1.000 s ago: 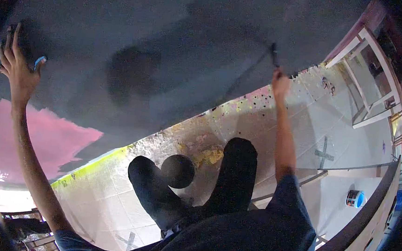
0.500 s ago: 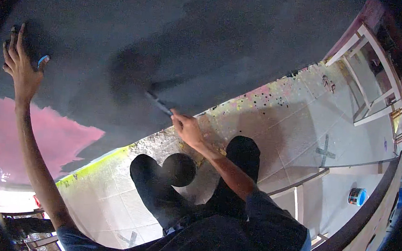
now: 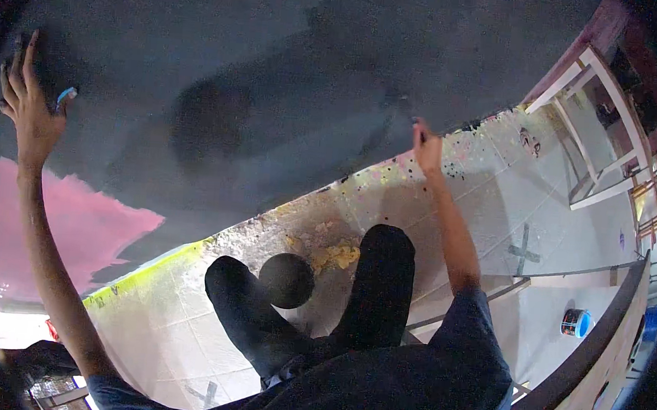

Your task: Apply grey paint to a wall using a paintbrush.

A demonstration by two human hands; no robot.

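A large wall (image 3: 292, 73) painted dark grey spreads in front of me, with a pink patch (image 3: 76, 225) at its lower left. My left hand (image 3: 34, 108) rests on the dark paint, its fingers spread. Something blue (image 3: 66, 97) shows at its thumb, too small to make out. My right hand (image 3: 428, 147) is closed round the handle of a paintbrush (image 3: 409, 113). The brush's dark head meets the wall near its lower edge and is smeared by motion. Between my knees is a dark round thing (image 3: 287, 280) whose kind I cannot tell.
Splatters of paint mark the pale tiled floor (image 3: 182, 339) along the wall's foot. A white wooden frame (image 3: 617, 111) stands at the far right. A small blue bucket (image 3: 576, 323) is on the right, beyond a dark-edged board (image 3: 583, 375).
My right hand has swept the brush along the wall to the right and farther up in view. My left hand stays on the wall. The view has shifted slightly.
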